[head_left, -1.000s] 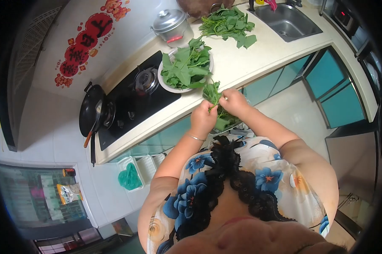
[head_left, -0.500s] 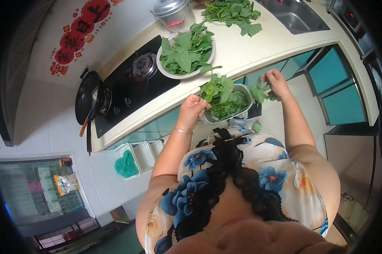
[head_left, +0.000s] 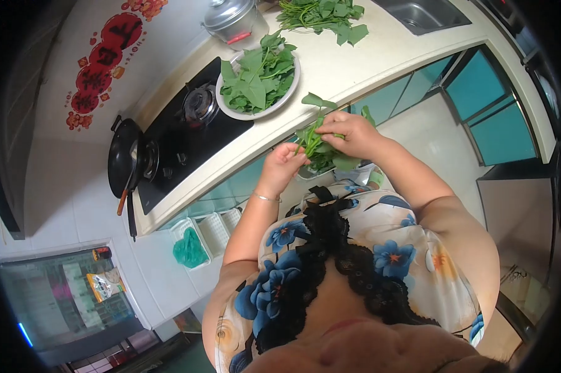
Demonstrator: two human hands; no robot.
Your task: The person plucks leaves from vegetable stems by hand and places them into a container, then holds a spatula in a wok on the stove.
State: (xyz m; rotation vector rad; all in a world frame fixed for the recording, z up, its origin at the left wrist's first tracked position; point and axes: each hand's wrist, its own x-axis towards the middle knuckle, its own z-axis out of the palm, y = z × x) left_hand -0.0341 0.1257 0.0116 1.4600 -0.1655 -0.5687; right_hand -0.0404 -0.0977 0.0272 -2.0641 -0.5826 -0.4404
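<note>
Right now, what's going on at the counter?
A person is handling leafy greens with both hands, just off the counter's front edge. The left hand holds a bunch of stems, and the right hand has its fingers at the same bunch. A bowl heaped with leaves sits beyond the hands, partly over the stove. Another pile of greens lies near the sink.

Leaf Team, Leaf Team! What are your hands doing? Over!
Left hand gripping leafy stems. Right hand pinching at them too. Leaf-filled bowl nearby, not blocking. Over.
</note>
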